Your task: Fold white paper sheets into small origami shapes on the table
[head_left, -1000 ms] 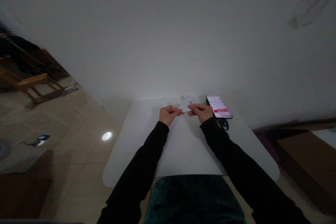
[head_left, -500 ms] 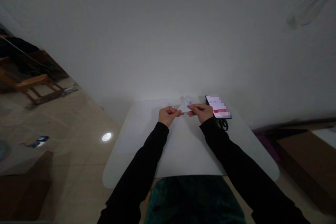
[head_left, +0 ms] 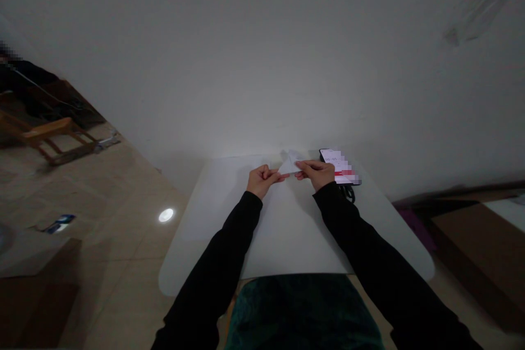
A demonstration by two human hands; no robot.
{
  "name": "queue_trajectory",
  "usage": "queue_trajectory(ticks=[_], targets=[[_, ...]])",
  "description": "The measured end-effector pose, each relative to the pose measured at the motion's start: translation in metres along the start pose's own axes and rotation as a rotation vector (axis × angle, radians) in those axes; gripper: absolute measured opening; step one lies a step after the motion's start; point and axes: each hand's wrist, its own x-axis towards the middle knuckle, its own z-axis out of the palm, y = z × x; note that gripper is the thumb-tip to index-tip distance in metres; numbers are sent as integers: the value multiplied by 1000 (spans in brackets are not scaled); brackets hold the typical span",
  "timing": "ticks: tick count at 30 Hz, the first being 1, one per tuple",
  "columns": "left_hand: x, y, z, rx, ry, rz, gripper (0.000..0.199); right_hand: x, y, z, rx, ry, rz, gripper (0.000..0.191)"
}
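Note:
A small piece of folded white paper (head_left: 289,164) is held between my two hands above the far part of a white table (head_left: 295,229). My left hand (head_left: 261,180) pinches its lower left corner between thumb and fingers. Gripping the paper's right side, my right hand (head_left: 316,173) has its thumb on top and its fingers partly hidden. A lit phone (head_left: 343,168) lies just to the right of my right hand, with a dark coiled cable (head_left: 348,193) at its lower edge.
Behind the table rises a grey wall (head_left: 262,54). A wooden chair (head_left: 53,128) stands at the far left, beside a person in dark clothing. Brown boxes (head_left: 476,240) are at the right, and a grey-topped box (head_left: 33,251) is at the lower left.
The paper now shows a clearer triangular shape between my hands. My right hand has shifted slightly to the right, and my left hand has moved very little.

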Motion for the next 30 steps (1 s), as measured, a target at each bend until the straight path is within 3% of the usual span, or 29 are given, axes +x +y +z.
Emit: queue_trajectory(ticks=[4,8,14,20,26,30], targets=[[0,0,0,-42,-19,-5,45,-1,-2,-1,15,-4,5,28],[1,2,0,-174,80,3,25,0,1,-1,59,72,-17,27],[-1,2,5,-104,139,-104,36,0,5,3,91,106,-68,26],[1,-11,6,14,212,-78,37,-8,1,7,59,43,-80,27],[0,-12,7,-69,157,-53,38,-11,-5,8,29,44,-86,28],[-1,-10,9,-161,210,-63,35,-13,-1,12,-25,64,-109,31]])
